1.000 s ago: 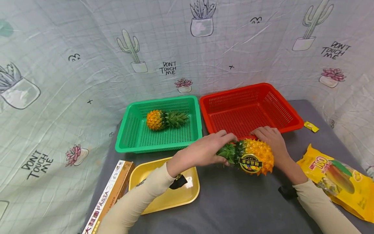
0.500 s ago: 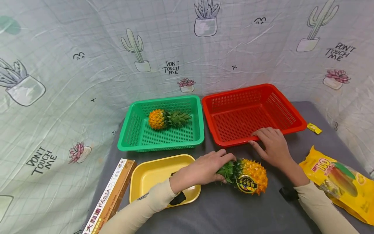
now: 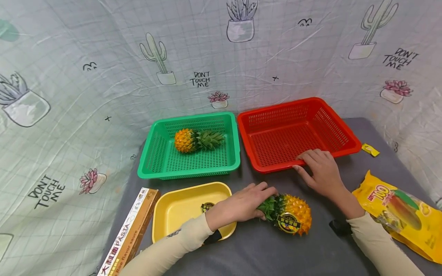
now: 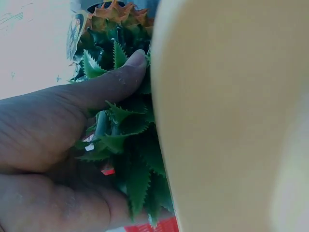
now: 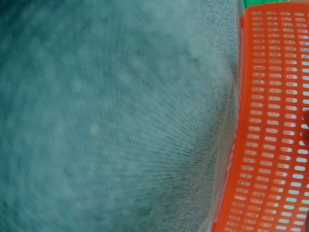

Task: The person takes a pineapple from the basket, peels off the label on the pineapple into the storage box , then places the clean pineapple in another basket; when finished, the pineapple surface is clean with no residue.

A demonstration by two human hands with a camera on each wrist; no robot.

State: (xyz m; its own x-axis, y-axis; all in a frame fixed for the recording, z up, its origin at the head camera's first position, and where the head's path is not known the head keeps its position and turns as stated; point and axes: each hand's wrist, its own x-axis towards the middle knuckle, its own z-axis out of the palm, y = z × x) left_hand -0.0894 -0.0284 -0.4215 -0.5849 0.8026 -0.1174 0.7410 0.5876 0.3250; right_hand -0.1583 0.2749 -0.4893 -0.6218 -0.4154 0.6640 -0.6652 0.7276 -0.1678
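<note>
In the head view my left hand [image 3: 241, 203] grips a small orange pineapple [image 3: 297, 212] by its green leafy crown. The fruit lies low over the grey table, its round black-and-gold label facing up; I cannot tell whether it touches the cloth. The left wrist view shows the thumb pressed along the crown leaves [image 4: 135, 164]. My right hand [image 3: 321, 172] holds the near rim of the red basket [image 3: 272, 167], fingers over the edge and thumb on the outer side. Another pineapple [image 3: 186, 140] lies on its side in the green basket [image 3: 188, 171].
A yellow tray [image 3: 193, 188] with a black label [image 3: 207, 207] in it sits partly under the left forearm. Pasta box [image 3: 129, 234] at left. A yellow mango candy bag [image 3: 400, 214] lies at right, a small yellow packet [image 3: 370, 150] beyond it. Printed cloth hangs behind.
The left hand has brought the pineapple down and towards me, away from the red basket. The right hand has come off the fruit and now holds the basket's rim.
</note>
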